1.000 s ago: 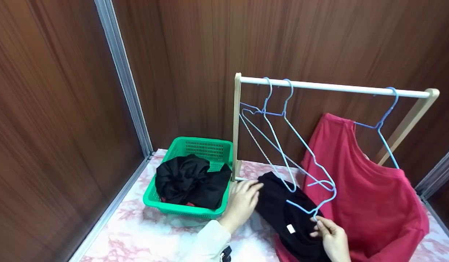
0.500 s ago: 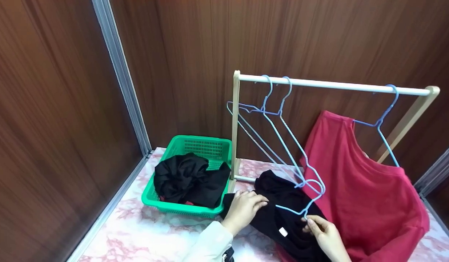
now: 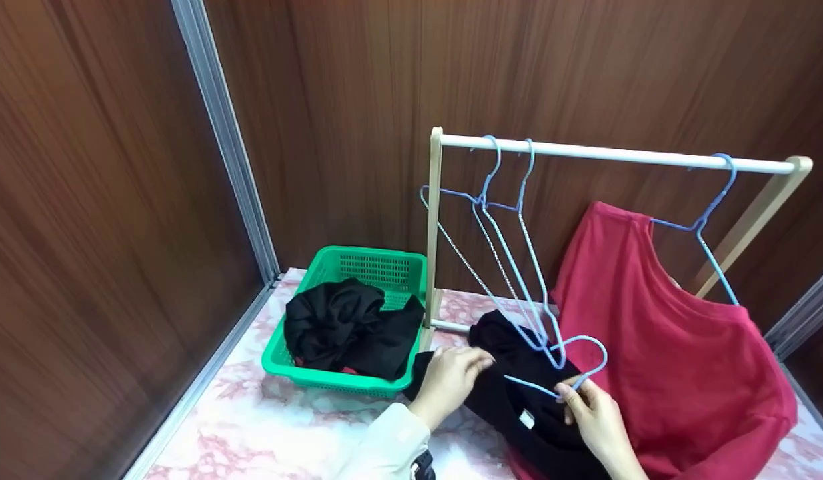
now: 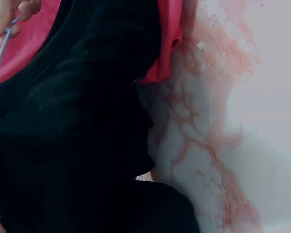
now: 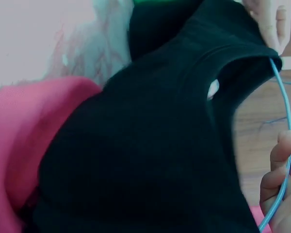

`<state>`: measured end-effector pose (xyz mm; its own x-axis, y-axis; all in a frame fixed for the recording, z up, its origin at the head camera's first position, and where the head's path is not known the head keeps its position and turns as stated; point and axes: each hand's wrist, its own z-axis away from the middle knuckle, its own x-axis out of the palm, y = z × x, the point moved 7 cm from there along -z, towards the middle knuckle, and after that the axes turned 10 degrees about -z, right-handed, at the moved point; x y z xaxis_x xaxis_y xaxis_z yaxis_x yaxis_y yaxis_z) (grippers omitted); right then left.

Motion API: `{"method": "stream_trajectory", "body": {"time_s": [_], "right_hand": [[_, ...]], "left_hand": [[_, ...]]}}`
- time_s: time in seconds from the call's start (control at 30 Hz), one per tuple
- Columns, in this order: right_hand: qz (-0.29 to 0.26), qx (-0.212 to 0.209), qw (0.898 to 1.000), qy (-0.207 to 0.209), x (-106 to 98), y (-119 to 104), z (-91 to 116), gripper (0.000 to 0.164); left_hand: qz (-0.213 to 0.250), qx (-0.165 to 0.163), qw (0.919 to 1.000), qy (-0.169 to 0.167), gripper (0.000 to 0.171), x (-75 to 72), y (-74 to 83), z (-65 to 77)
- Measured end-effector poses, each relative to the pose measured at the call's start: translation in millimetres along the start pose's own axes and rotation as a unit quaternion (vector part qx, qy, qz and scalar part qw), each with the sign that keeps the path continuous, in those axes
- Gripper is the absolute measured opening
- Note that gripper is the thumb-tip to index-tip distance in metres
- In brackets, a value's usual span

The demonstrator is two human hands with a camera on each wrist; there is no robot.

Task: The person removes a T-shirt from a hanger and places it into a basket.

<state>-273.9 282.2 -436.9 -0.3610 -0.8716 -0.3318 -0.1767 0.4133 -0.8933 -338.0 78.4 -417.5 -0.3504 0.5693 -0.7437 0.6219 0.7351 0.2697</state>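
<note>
In the head view my left hand [image 3: 451, 377] pinches the shoulder of a black shirt [image 3: 551, 433] beside its neckline. The shirt has a white label [image 3: 526, 419] inside the neck and lies over red cloth. My right hand [image 3: 594, 413] grips a light blue wire hanger [image 3: 532, 385] just below its hook. One arm of the hanger runs left into the neck opening, and its end is hidden under the black cloth. The right wrist view shows the hanger wire [image 5: 283, 94] meeting the collar right at the left hand's fingertips [image 5: 280, 46].
A white-barred rack [image 3: 618, 155] stands at the back, with two bare blue hangers [image 3: 511, 267] and a red shirt [image 3: 684, 373] on a third. Left of it sits a green basket [image 3: 331, 381] holding black cloth [image 3: 344, 327]. The tabletop [image 3: 238, 427] has a pink marble pattern.
My left hand has come down and right onto the black shirt and taken hold of its shoulder. The held hanger has moved left into the neckline and its hook has turned to the right.
</note>
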Motion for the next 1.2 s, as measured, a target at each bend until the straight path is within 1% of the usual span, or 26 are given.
{"method": "stream_trajectory", "body": {"time_s": [0.13, 0.2, 0.3, 0.4, 0.47, 0.53, 0.63, 0.73, 0.87, 0.97, 1.03, 1.1, 1.2], "right_hand": [[0.039, 0.007, 0.999, -0.007, -3.4, 1.8, 2.8, 0.016], [0.055, 0.003, 0.998, -0.011, -5.2, 1.6, 3.4, 0.016], [0.091, -0.01, 0.996, -0.009, -9.7, 1.0, 3.8, 0.015], [0.117, -0.021, 0.993, 0.001, -16.4, 0.9, 3.6, 0.014], [0.118, -0.019, 0.993, 0.007, -21.0, 1.6, 3.5, 0.014], [0.116, -0.008, 0.993, 0.015, -25.5, 3.2, 2.4, 0.016], [0.115, 0.015, 0.993, 0.02, -31.0, 6.3, 0.2, 0.02], [0.111, 0.033, 0.993, 0.02, -33.8, 8.9, -1.7, 0.024], [0.069, 0.052, 0.996, 0.015, -32.0, 10.9, -3.3, 0.026], [0.043, 0.046, 0.998, 0.016, -30.8, 10.0, -4.5, 0.027], [0.038, 0.036, 0.998, 0.024, -31.7, 8.7, -5.0, 0.027], [0.04, 0.026, 0.998, 0.035, -33.5, 8.2, -5.8, 0.027], [0.041, 0.027, 0.997, 0.052, -37.0, 10.3, -6.2, 0.027]], "left_hand": [[0.036, -0.056, 0.9974, 0.028, 0.017, -8.3, -17.3, -4.4], [0.041, -0.076, 0.9954, 0.041, 0.016, -13.0, -24.5, -6.3], [0.04, -0.102, 0.9927, 0.05, 0.016, -19.2, -32.6, -7.9], [0.038, -0.138, 0.9886, 0.046, 0.016, -22.6, -40.1, -7.0], [0.042, -0.16, 0.9855, 0.038, 0.017, -23.3, -44.6, -5.3], [0.048, -0.176, 0.9827, 0.031, 0.017, -22.8, -48.5, -3.3], [0.055, -0.192, 0.9795, 0.025, 0.017, -21.3, -53.7, -0.7], [0.058, -0.199, 0.9781, 0.022, 0.017, -19.3, -57.3, 1.5], [0.06, -0.202, 0.9774, 0.017, 0.017, -16.3, -59.8, 3.8], [0.067, -0.206, 0.9762, 0.015, 0.017, -14.5, -60.9, 4.7], [0.086, -0.215, 0.9728, 0.012, 0.017, -13.1, -62.2, 4.9], [0.113, -0.223, 0.968, 0.016, 0.016, -12.3, -63.9, 4.8], [0.152, -0.237, 0.9594, 0.02, 0.015, -10.7, -66.4, 5.6]]}}
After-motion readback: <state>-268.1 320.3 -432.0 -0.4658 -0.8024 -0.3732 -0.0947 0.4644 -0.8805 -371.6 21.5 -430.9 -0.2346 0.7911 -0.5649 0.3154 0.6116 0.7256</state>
